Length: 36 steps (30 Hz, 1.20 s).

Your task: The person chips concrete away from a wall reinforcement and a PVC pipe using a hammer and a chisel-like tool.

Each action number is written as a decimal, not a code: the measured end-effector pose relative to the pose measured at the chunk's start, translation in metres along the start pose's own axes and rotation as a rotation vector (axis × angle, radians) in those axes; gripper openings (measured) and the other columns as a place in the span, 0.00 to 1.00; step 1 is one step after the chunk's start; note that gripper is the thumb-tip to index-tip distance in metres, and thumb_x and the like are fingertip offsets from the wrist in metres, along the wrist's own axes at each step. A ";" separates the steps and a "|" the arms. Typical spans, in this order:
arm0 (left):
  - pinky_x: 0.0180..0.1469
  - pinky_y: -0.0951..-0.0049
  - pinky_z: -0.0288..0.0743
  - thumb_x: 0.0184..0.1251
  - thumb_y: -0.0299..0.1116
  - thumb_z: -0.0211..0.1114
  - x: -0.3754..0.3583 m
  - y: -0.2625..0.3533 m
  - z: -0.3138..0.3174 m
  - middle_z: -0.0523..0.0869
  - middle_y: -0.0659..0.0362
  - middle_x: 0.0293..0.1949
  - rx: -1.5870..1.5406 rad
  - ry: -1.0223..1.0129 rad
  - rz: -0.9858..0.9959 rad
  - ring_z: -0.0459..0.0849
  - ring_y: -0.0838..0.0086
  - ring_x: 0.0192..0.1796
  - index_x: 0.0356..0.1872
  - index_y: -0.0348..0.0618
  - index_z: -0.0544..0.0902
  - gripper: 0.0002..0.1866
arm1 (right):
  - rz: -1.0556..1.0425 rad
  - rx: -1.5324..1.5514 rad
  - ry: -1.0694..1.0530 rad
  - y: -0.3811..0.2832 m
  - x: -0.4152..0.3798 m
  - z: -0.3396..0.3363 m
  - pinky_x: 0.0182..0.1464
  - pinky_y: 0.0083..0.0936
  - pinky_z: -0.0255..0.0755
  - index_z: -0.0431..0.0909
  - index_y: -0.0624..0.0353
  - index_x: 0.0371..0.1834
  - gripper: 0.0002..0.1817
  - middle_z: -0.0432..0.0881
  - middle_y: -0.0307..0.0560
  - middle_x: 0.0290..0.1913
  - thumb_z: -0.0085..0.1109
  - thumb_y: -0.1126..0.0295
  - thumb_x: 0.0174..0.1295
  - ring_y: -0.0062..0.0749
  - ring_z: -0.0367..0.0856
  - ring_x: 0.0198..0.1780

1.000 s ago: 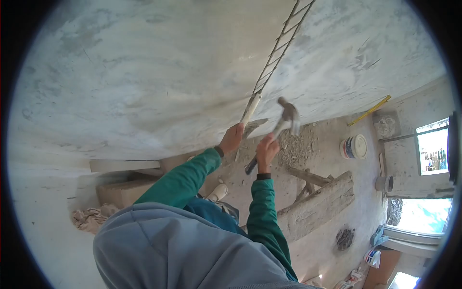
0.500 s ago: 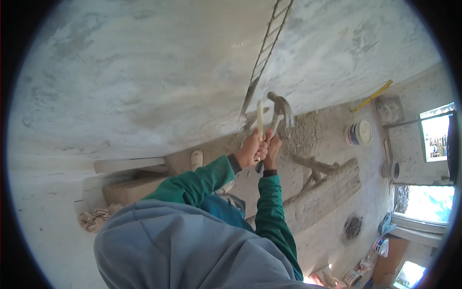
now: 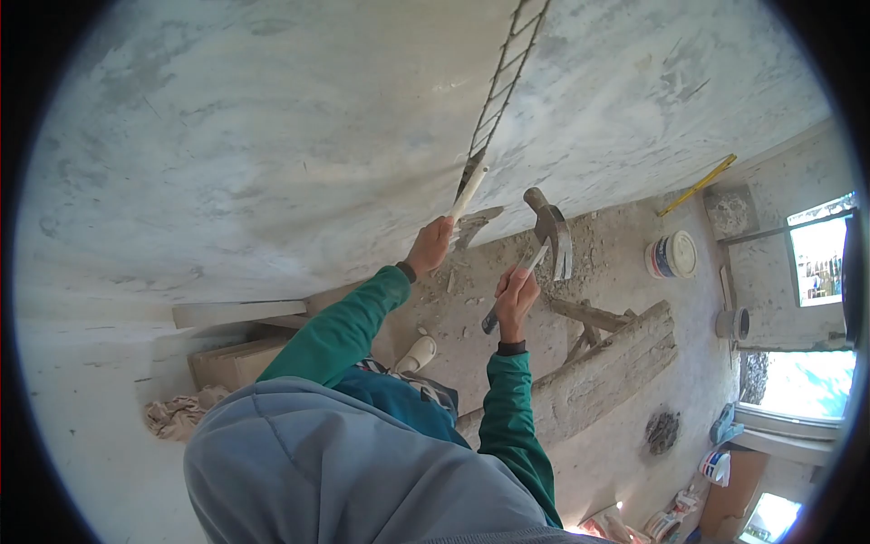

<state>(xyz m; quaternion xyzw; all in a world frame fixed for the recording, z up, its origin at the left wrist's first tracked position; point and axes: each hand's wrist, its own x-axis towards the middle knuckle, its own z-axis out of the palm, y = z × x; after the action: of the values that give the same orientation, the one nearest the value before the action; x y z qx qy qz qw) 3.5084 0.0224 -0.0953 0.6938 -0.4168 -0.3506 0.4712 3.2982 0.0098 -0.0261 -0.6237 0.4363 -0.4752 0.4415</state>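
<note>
My left hand (image 3: 430, 247) grips a pale, rod-like chisel (image 3: 469, 194), angled up along the wall beside the lower end of a chased groove (image 3: 473, 167). My right hand (image 3: 517, 295) is closed around the handle of a claw hammer (image 3: 549, 227). The hammer's head is raised to the right of the chisel and apart from it, its claw turned to the right. Pairs of dark lines with slanting cross marks run up the plastered wall (image 3: 299, 136) from the groove.
Rubble (image 3: 594, 238) lies along the wall's foot. A rough wooden plank bench (image 3: 603, 376) stands right of my body. Farther right are a white bucket (image 3: 672, 255) and a yellow level-like bar (image 3: 698, 185). A cardboard box (image 3: 237, 361) sits at left.
My hands have moved apart: the left went left and up toward the groove with the chisel, while the hammer shifted right and down. A light shoe shows farther right.
</note>
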 end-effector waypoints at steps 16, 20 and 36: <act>0.37 0.57 0.70 0.79 0.51 0.43 0.006 -0.016 0.002 0.80 0.46 0.26 0.032 0.032 0.090 0.78 0.52 0.31 0.35 0.36 0.76 0.26 | 0.068 -0.229 -0.033 0.074 0.031 0.077 0.21 0.26 0.65 0.74 0.62 0.27 0.27 0.73 0.42 0.21 0.44 0.48 0.74 0.25 0.72 0.19; 0.37 0.61 0.70 0.79 0.51 0.43 0.008 -0.031 0.007 0.77 0.51 0.24 -0.055 0.016 0.035 0.77 0.59 0.30 0.33 0.37 0.76 0.26 | 0.052 0.032 -0.043 0.035 0.015 0.057 0.21 0.26 0.63 0.74 0.61 0.27 0.26 0.73 0.42 0.21 0.46 0.50 0.73 0.23 0.72 0.20; 0.18 0.77 0.61 0.78 0.51 0.47 -0.102 -0.015 0.008 0.70 0.68 0.19 -0.322 -0.209 -0.481 0.68 0.81 0.16 0.41 0.44 0.77 0.20 | 0.193 -0.067 -0.074 0.089 -0.050 0.033 0.25 0.39 0.67 0.75 0.70 0.35 0.26 0.74 0.58 0.18 0.45 0.52 0.73 0.50 0.78 0.21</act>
<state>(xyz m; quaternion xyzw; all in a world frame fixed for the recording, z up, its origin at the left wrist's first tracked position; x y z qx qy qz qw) 3.4638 0.1150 -0.1026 0.6492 -0.2258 -0.5830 0.4332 3.3115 0.0421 -0.1275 -0.6102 0.4934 -0.3921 0.4801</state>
